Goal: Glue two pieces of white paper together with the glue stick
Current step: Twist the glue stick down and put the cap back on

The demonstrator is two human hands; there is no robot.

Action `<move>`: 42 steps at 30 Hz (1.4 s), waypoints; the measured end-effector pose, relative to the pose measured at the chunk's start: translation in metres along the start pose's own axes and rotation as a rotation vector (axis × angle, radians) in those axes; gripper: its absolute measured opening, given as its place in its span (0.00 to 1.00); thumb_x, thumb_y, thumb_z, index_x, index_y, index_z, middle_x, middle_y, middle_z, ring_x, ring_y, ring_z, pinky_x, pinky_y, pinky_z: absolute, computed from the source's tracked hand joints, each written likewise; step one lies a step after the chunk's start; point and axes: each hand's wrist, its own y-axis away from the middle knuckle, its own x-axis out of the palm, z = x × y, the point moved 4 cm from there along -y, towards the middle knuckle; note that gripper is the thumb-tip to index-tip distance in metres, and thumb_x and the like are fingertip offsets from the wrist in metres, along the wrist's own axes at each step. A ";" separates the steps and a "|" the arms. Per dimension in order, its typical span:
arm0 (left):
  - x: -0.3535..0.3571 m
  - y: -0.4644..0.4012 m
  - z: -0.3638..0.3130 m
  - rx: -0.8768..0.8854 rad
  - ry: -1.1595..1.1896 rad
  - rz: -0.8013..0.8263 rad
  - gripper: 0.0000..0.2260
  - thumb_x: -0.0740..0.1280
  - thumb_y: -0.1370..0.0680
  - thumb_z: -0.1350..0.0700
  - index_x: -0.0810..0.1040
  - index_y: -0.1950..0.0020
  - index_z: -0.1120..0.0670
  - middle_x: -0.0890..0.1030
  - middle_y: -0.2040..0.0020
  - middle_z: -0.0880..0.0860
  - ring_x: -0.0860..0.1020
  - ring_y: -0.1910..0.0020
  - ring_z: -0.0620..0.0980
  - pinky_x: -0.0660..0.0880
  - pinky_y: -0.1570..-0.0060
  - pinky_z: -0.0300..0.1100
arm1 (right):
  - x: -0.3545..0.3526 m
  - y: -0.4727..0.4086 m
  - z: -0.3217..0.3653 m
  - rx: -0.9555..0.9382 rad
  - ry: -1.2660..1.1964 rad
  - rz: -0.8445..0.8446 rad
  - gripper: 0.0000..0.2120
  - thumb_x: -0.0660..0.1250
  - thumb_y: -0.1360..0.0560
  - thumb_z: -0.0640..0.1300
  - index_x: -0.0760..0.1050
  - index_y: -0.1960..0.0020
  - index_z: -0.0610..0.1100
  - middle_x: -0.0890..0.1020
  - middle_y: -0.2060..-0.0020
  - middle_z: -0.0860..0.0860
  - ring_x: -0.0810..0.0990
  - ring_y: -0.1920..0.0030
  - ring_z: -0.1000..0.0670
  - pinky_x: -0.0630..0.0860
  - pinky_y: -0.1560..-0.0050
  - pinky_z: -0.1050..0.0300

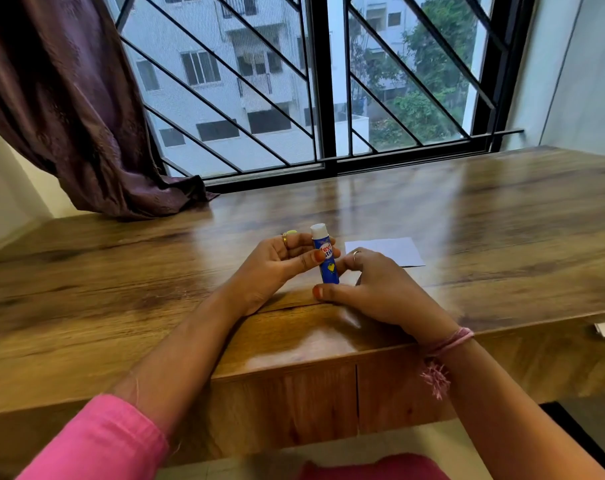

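Both hands — left hand [277,261], right hand [373,285] — hold glue stick [326,258] upright, white end up.

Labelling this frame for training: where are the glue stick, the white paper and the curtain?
glue stick [328,263]: head view, on its blue label.
white paper [391,249]: head view, on its bare middle.
curtain [72,109]: head view, on its folds.

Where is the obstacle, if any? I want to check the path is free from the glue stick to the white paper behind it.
Nothing visible blocks it. The glue stick, held upright by the left hand and right hand, stands just before the white paper, with bare table around.
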 end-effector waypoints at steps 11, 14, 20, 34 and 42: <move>0.001 0.000 -0.001 0.003 -0.005 -0.009 0.15 0.68 0.27 0.57 0.79 0.41 0.57 0.84 0.46 0.55 0.80 0.41 0.53 0.75 0.43 0.40 | -0.002 0.002 -0.001 0.049 -0.050 -0.102 0.15 0.76 0.39 0.62 0.74 0.66 0.54 0.79 0.62 0.57 0.74 0.60 0.61 0.69 0.61 0.65; 0.000 0.000 -0.001 -0.006 -0.015 -0.016 0.15 0.69 0.27 0.56 0.79 0.41 0.56 0.84 0.45 0.55 0.80 0.41 0.52 0.75 0.41 0.41 | 0.001 0.002 -0.002 0.030 -0.066 -0.018 0.16 0.74 0.36 0.61 0.80 0.54 0.52 0.79 0.56 0.55 0.73 0.61 0.60 0.69 0.61 0.60; 0.002 0.000 0.000 -0.016 -0.048 -0.030 0.18 0.68 0.28 0.58 0.77 0.39 0.61 0.83 0.44 0.56 0.80 0.41 0.52 0.75 0.42 0.40 | -0.002 0.000 -0.006 0.098 -0.092 -0.034 0.11 0.77 0.37 0.55 0.80 0.60 0.52 0.80 0.67 0.58 0.76 0.66 0.64 0.67 0.66 0.66; 0.000 0.000 0.001 -0.008 -0.009 -0.031 0.16 0.68 0.27 0.58 0.78 0.41 0.58 0.84 0.46 0.55 0.80 0.41 0.52 0.75 0.43 0.39 | -0.004 0.004 0.001 0.030 -0.067 0.024 0.10 0.75 0.35 0.57 0.76 0.61 0.57 0.77 0.65 0.58 0.74 0.66 0.63 0.67 0.66 0.64; 0.002 0.001 0.000 -0.015 -0.026 -0.041 0.15 0.68 0.28 0.60 0.78 0.42 0.60 0.84 0.46 0.54 0.81 0.43 0.51 0.76 0.47 0.37 | -0.005 0.001 -0.005 0.107 -0.123 -0.062 0.12 0.79 0.39 0.55 0.76 0.70 0.55 0.79 0.71 0.58 0.76 0.66 0.61 0.68 0.66 0.64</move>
